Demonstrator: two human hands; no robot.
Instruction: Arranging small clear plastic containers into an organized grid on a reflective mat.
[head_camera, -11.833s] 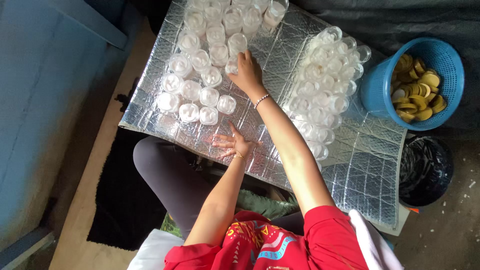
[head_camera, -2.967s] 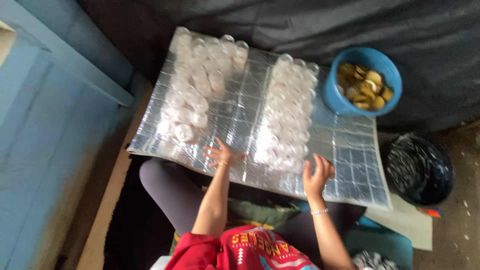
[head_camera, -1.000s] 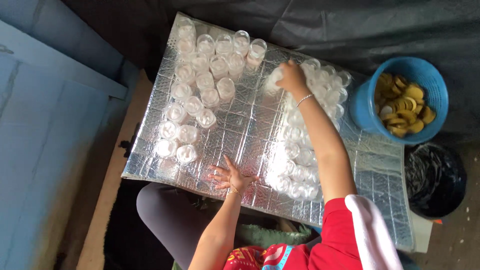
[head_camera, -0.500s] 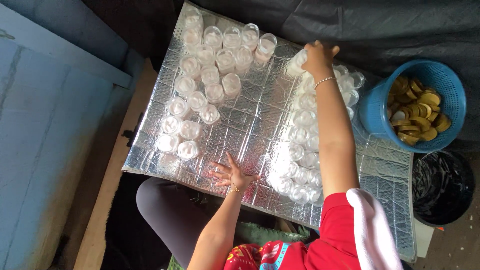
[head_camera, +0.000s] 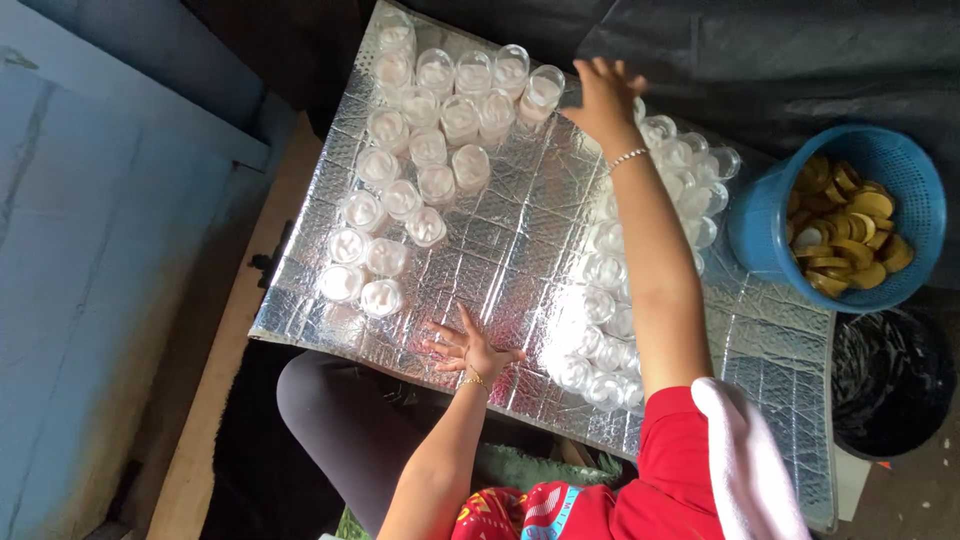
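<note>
My left hand (head_camera: 465, 345) lies nearest me, at about 6 o'clock on the silver quilted board (head_camera: 520, 235), which rests across my lap. Its fingers are spread flat and hold nothing, pressing the near edge down. That edge hangs over my knees, so if this palm lifts or my legs shift, I judge the whole sheet could tip and send the jars sliding.

My right forearm runs out over the right cluster of clear jars (head_camera: 640, 260), packed rim to rim from 5 o'clock up to 1 o'clock. The arm passes low above them; a dip of the elbow could knock several over, and they look light enough to topple in a row.

The left cluster of jars (head_camera: 420, 170) stands from 9 to 11 o'clock, upright, well apart from that arm.

Farthest out, my right hand (head_camera: 603, 95) is at 12 o'clock, fingers apart and empty, beside the last jar (head_camera: 541, 92) of the far row. A clumsy reach here could push it off the far edge onto the dark sheet.

The blue basket of gold lids (head_camera: 845, 215) sits at 2 o'clock, just off the board, untouched.
</note>
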